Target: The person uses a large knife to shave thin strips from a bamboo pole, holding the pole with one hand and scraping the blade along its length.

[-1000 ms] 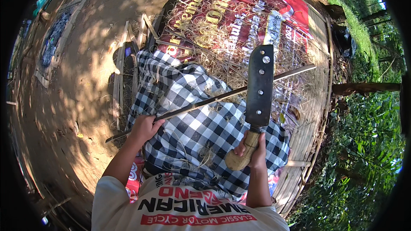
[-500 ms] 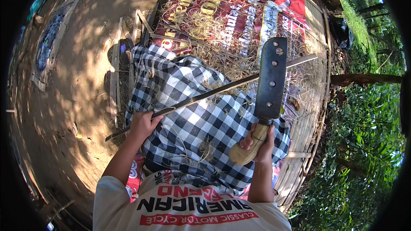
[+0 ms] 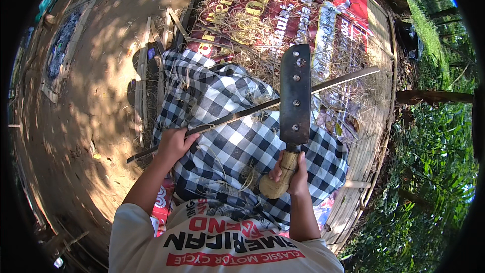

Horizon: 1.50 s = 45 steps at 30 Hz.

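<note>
Far left: a pale-framed patch of grey, ash-like material (image 3: 63,45) lies on bare earth (image 3: 108,116) dappled with light. Next, light wooden slats (image 3: 143,83) stand near the edge of the work area. The left hand (image 3: 174,144) has its fingers closed around a long dark strip (image 3: 247,112), near the strip's lower-left end. The strip slants up to the right, above a black-and-white checked cloth (image 3: 227,144) spread over the person's lap. Beyond the cloth, curly shavings (image 3: 242,28) litter a dark red printed sheet (image 3: 351,2). Right of centre, the broad, studded blade of a large knife (image 3: 295,91) crosses in front of the strip, tip pointing away from the person; contact cannot be told. The right hand (image 3: 299,174) has its fingers wrapped around the knife's pale handle (image 3: 275,184). Far right: slatted platform (image 3: 348,210), then green foliage (image 3: 424,172).
</note>
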Motion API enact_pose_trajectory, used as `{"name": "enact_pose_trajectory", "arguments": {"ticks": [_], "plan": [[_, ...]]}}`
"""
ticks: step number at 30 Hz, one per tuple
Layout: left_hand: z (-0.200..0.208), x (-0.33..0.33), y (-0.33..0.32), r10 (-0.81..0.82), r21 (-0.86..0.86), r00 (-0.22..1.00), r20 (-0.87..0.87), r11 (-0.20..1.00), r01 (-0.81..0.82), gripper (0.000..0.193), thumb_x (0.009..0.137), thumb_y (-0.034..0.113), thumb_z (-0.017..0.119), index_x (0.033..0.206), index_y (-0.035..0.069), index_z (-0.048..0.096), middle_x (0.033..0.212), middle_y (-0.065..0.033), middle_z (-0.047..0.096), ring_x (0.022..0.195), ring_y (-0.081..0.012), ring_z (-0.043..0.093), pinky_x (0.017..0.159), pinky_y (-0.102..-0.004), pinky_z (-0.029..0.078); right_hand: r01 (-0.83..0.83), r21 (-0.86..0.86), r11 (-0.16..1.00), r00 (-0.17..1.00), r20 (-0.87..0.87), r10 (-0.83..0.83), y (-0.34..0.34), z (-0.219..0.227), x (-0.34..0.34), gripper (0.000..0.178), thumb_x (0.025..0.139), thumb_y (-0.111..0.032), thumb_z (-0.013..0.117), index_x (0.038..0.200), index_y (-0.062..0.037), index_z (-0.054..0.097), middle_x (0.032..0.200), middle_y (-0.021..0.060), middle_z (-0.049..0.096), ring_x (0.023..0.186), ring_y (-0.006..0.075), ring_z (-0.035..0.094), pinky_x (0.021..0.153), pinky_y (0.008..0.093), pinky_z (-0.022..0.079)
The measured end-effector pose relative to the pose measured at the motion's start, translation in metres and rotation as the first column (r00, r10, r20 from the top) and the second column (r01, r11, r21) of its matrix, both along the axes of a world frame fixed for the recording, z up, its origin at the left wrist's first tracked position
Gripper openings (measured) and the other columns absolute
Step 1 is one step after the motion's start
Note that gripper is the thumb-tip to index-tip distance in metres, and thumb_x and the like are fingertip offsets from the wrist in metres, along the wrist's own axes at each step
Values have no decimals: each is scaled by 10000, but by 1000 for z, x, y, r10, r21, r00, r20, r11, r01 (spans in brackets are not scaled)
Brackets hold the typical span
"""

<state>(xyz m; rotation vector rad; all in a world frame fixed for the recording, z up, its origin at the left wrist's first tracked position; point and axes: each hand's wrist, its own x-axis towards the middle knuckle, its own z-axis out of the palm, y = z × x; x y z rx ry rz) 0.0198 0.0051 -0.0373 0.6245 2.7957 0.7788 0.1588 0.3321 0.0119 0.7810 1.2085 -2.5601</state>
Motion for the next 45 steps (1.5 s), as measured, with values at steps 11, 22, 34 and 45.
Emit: {"name": "enact_pose_trajectory", "arguments": {"ticks": [11,22,34,45], "plan": [[-2,2,-2,1,-8,1000,-21,1000,-1,448,871,424,640,685,16,619,567,-186,583,542,-373,603,511,-444,475,-12,-73,997,1000,4,12,5,7,10,698,910,-722,300,978,-52,485,590,66,498,475,185,494,564,348,443],[3,2,1,16,6,999,32,1000,-17,415,865,412,652,729,20,652,587,-187,591,573,-386,606,526,-450,472,-114,-227,967,993,-7,116,-7,-13,26,673,919,-676,382,996,-20,509,623,92,536,530,193,536,593,345,464],[5,5,0,27,4,996,89,1000,-28,464,885,444,620,755,-1,635,610,-206,598,594,-402,612,544,-469,476,-147,-230,962,987,34,159,-21,-17,35,644,947,-622,386,993,3,532,643,102,555,552,197,549,580,346,468],[12,1,0,-8,16,1000,26,1000,8,407,878,434,638,822,33,681,587,-179,587,558,-374,602,514,-435,463,-179,-9,984,983,-38,178,-20,2,30,562,929,-553,501,998,4,518,630,95,551,533,187,556,568,333,481]]}}
